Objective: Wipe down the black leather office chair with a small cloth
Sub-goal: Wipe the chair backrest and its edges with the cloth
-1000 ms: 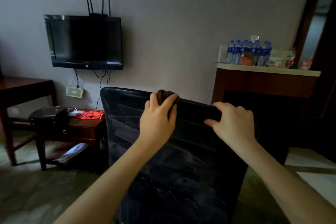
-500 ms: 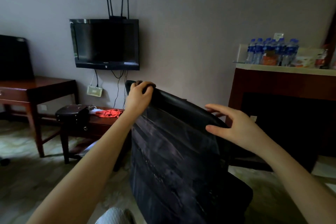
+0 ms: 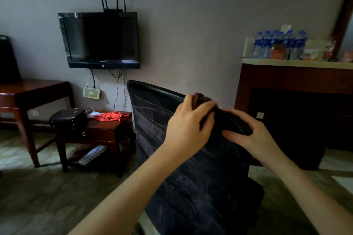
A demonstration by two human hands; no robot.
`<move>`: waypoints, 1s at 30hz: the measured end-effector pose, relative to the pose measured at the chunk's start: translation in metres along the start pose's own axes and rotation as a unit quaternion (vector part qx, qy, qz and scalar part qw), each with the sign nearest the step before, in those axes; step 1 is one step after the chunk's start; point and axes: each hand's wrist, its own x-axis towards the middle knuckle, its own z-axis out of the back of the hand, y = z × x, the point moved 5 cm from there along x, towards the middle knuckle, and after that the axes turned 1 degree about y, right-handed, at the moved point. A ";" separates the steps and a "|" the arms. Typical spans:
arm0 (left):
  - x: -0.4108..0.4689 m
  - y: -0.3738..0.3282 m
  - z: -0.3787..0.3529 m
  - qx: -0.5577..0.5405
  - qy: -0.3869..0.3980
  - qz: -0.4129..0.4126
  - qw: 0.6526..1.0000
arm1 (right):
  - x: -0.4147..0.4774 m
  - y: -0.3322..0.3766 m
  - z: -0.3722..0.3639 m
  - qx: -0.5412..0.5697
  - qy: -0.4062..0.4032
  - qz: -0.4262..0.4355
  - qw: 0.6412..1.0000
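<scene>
Both hands (image 3: pixel 219 129) now together atop chair (image 3: pixel 191 187).

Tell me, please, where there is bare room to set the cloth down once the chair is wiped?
The tall wooden table at the left shows a bare top. The low table below the TV is crowded by a dark bag and a red cloth. The counter at the right is packed with water bottles and packets.

Both bare forearms reach forward, hands close together. Left hand (image 3: pixel 188 123) palm down, fingers curled closed over the small dark cloth (image 3: pixel 202 99). Right hand (image 3: pixel 250 135) just beside it, fingers bent, thumb extended toward the left hand.
</scene>
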 end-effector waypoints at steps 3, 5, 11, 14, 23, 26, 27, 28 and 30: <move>0.004 0.019 0.006 0.005 0.016 -0.015 1.000 | -0.005 0.002 0.006 -0.019 0.014 -0.009 1.000; 0.011 0.052 0.014 -0.021 0.003 0.043 0.999 | -0.008 0.001 0.009 -0.039 0.031 -0.024 0.998; 0.032 0.134 0.029 -0.023 0.003 0.188 0.982 | -0.020 -0.004 0.020 -0.036 0.040 -0.055 0.997; 0.040 0.148 0.031 -0.050 -0.002 0.206 0.977 | -0.015 -0.006 0.012 -0.033 0.062 -0.060 0.996; 0.030 0.136 0.034 -0.132 0.023 0.172 0.976 | 0.008 -0.010 -0.043 0.011 0.046 -0.026 0.999; 0.018 0.124 0.038 -0.149 0.035 0.148 0.977 | 0.020 -0.010 -0.066 0.006 0.039 -0.005 0.999; 0.014 0.120 0.040 -0.153 0.039 0.143 0.977 | 0.022 -0.009 -0.073 -0.004 0.034 0.003 0.999; 0.010 0.119 0.043 -0.154 0.041 0.136 0.978 | 0.025 -0.009 -0.081 -0.013 0.033 0.011 0.999; 0.003 0.117 0.047 -0.160 0.048 0.126 0.978 | 0.031 -0.009 -0.097 -0.023 0.035 0.024 0.999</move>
